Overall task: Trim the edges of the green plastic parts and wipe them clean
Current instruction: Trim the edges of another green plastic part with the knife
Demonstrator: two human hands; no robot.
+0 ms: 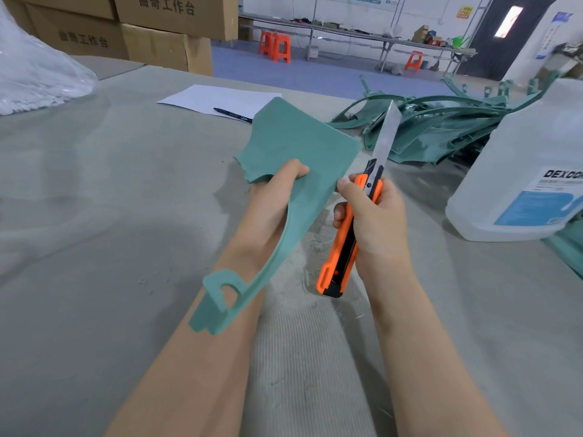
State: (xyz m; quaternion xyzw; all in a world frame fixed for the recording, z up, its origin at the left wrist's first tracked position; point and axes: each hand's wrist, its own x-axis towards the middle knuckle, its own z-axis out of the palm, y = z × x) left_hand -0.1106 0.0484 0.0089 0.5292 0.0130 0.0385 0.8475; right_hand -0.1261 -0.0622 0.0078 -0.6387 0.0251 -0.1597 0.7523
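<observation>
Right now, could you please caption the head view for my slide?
Left hand holds a green part; right hand grips a knife, blade out.

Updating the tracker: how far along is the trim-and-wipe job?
Done: shavings on the table suggest some trimming. In hand: left hand grips one green part, right hand holds the orange knife, blade out beside its edge. Left: possibly the pile of green parts behind; no wiping cloth in view.

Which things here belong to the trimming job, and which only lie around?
Job: flat green plastic part in left hand; orange utility knife in right hand; pile of green plastic parts; white plastic jug, perhaps cleaner.
Lying about: white paper sheet; black pen; brown cardboard boxes.
</observation>
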